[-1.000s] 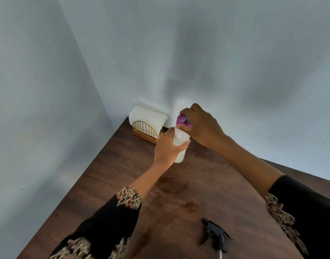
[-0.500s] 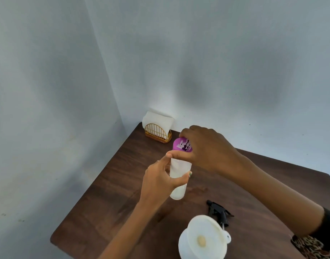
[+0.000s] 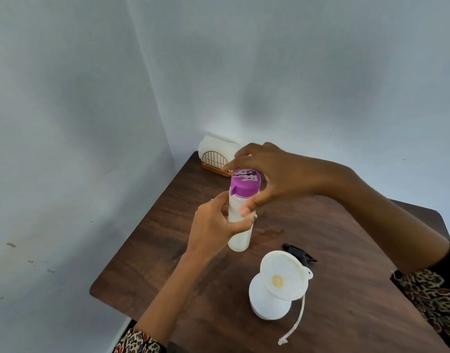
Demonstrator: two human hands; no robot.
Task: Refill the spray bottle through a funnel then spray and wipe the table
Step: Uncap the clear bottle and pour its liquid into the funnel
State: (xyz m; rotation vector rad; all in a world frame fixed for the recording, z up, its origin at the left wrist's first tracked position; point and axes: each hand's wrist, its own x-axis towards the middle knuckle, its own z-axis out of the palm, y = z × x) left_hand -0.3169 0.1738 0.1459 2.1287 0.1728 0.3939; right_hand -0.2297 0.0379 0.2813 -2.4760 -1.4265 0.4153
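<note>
Left hand [image 3: 213,225] wraps the refill bottle [image 3: 240,225], right hand [image 3: 274,177] fingers curl round its purple cap [image 3: 245,184]. Risk: cap pops, liquid slops before reaching the funnel [image 3: 282,278] at 5 o'clock.

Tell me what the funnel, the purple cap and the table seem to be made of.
Funnel: likely matte white plastic, thin, slightly translucent.
Purple cap: smooth moulded plastic, worn print on top.
Table: dark wood or wood-look laminate; grain lines show, low sheen.

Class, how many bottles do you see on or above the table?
2: a white purple-capped bottle held above the brown wooden table, and a white funnel-topped spray bottle standing near its front edge.
</note>
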